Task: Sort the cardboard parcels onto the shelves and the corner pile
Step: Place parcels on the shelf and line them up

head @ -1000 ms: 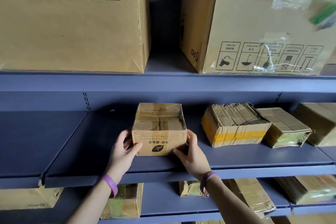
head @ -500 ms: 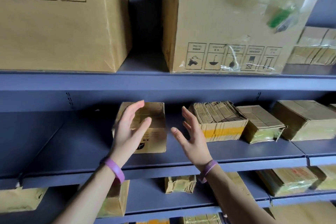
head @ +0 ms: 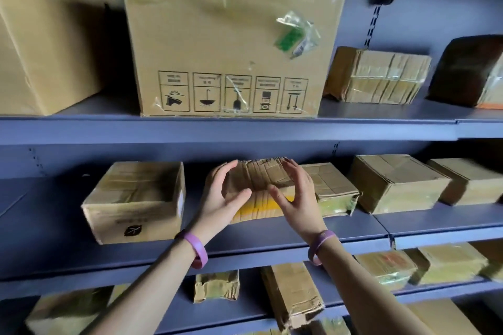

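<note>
moved: left hand (head: 223,198) and right hand (head: 299,201) have left the leaf-logo parcel (head: 136,198); now flank the yellow-banded parcel (head: 258,179) just right of it | fingers: wide; gripping nothing yet | task: leaf-logo parcel seems shelved; next one begins

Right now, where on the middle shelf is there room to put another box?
The biggest bare patch is at the left end of the middle shelf, beside the leaf-logo box. A narrow gap lies between that box and the yellow-taped parcel, by the left hand. Right of that parcel, boxes crowd side by side.
</note>
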